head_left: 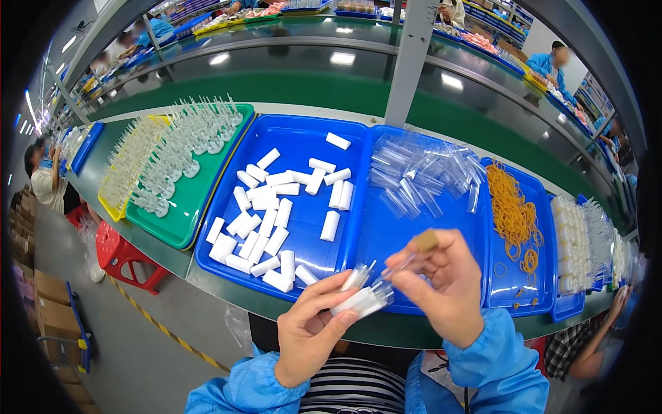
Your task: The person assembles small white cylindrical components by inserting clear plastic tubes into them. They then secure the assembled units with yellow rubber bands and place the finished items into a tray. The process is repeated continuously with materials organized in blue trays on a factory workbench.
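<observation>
My left hand (307, 338) is closed around a few white cylinder-like pieces (364, 302) with clear plastic at their far ends. Close by on the right, my right hand (448, 290) pinches a thin clear plastic piece beside those ends; its exact shape is hard to make out. A tan finger cot (426, 240) covers one right fingertip. Both hands are above the near edges of two blue trays. Loose white pieces (265, 200) lie scattered in the left blue tray (296, 127), and clear plastic sleeves (414, 169) are heaped in the other blue tray (379, 241).
Yellow rubber bands (514, 207) fill another blue tray on the right, with more white and clear parts (572, 241) beyond. A green tray (183, 231) on the left bears upright clear stemmed parts (200, 131). A metal post (407, 69) rises behind the trays. A red stool (124, 252) stands at left.
</observation>
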Available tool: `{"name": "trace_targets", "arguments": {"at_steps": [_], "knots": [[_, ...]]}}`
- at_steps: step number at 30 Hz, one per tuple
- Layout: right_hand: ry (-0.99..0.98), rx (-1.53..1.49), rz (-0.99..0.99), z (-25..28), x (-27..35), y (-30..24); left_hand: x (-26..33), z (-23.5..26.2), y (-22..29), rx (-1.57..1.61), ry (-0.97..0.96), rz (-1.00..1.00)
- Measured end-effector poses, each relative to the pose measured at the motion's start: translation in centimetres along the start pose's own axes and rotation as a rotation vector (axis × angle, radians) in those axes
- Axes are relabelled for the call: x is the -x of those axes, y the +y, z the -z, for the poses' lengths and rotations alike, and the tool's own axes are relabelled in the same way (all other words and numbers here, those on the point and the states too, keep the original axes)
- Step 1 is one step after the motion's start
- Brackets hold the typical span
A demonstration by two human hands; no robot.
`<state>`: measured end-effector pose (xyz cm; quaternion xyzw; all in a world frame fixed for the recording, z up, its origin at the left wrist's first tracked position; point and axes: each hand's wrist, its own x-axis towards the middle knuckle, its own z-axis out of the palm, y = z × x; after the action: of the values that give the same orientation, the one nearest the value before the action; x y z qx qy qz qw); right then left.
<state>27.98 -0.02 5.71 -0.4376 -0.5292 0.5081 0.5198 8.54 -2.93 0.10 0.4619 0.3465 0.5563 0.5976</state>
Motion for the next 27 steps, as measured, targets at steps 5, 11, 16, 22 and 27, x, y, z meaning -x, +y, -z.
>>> {"name": "trace_targets", "arguments": {"at_steps": [5,11,16,22,27], "knots": [[-0.02,0.043,0.02,0.1,0.9,0.9,0.2,-0.6,-0.4,-0.053,0.025,-0.041],[0.037,0.108,0.172,-0.5,2.2,2.3,0.3,-0.6,0.0,-0.134,0.028,-0.101],[0.079,0.318,0.469,-0.9,3.1,3.4,-0.2,-1.5,0.1,-0.27,0.072,-0.185],[0.067,0.243,0.182,0.2,2.5,1.9,-0.1,-1.5,-0.2,-0.463,0.065,-0.207],[-0.024,0.12,0.122,0.9,2.1,2.6,0.2,-2.1,-0.1,-0.468,0.016,-0.15]]}}
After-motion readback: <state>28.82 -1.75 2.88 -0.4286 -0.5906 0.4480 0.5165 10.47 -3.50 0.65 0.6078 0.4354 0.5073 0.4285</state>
